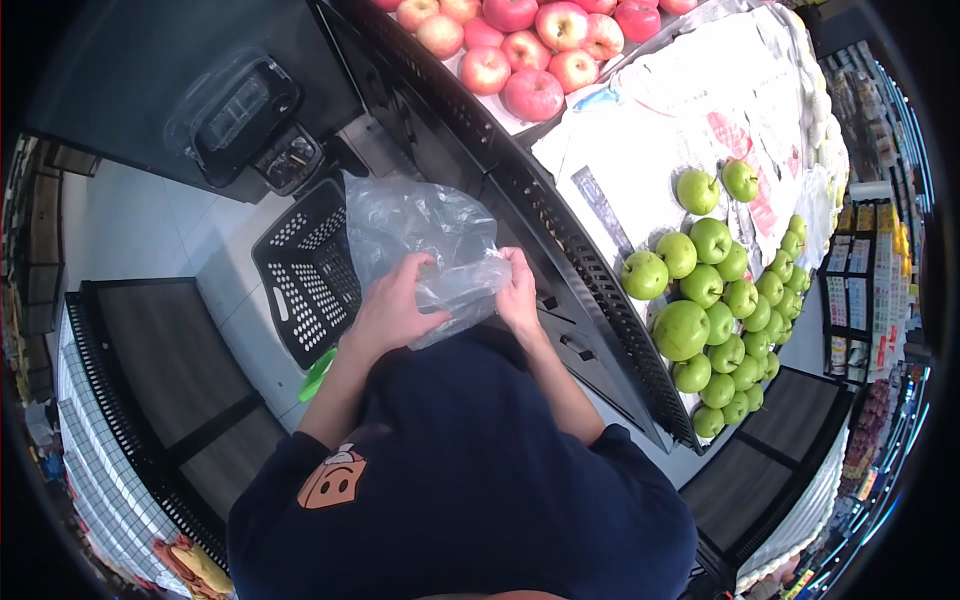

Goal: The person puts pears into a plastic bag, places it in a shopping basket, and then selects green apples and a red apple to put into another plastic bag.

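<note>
A clear plastic bag [405, 215] hangs crumpled in front of my body, held between my two hands. My left hand [393, 308] is curved around the bag's near left side, thumb and fingers apart with the film between them. At the bag's right edge, my right hand [516, 290] pinches the film between thumb and fingers. No fruit shows inside the bag. Below and to the left of it, a black shopping basket [305, 275] with round holes stands on the floor, partly covered by the bag.
Green apples [682, 330] lie on a paper-lined display to my right, behind its black slatted edge [590, 260]. Red apples [535, 95] fill the section farther ahead. A black stand with a clear-lidded box [240, 105] is ahead left. Another dark display [165, 350] flanks my left.
</note>
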Demonstrator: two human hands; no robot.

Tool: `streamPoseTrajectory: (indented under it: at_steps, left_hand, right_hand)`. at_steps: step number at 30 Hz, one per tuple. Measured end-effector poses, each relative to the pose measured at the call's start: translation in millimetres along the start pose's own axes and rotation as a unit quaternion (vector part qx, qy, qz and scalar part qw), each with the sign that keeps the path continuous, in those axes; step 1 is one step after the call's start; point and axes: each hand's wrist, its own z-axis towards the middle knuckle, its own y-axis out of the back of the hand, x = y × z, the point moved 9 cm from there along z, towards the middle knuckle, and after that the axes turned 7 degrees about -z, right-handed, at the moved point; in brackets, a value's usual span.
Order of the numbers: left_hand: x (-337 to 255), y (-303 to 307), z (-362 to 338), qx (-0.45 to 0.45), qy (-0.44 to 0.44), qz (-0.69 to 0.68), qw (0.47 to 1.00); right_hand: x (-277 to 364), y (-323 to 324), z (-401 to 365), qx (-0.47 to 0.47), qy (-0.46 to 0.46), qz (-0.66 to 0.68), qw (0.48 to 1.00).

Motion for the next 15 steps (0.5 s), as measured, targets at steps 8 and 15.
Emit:
streamPoseTrajectory:
  at_steps: [8, 15]
  left_hand:
    - [48, 14, 3, -0.016, 0.087, 0.100, 0.991]
    - [29, -1, 8, -0.002, 0.079, -0.141, 0.987]
  right_hand:
    - [46, 1, -17, 0.069, 0.057, -0.071, 0.993]
    - [23, 1, -6, 0.096, -0.043, -0.257, 0.961]
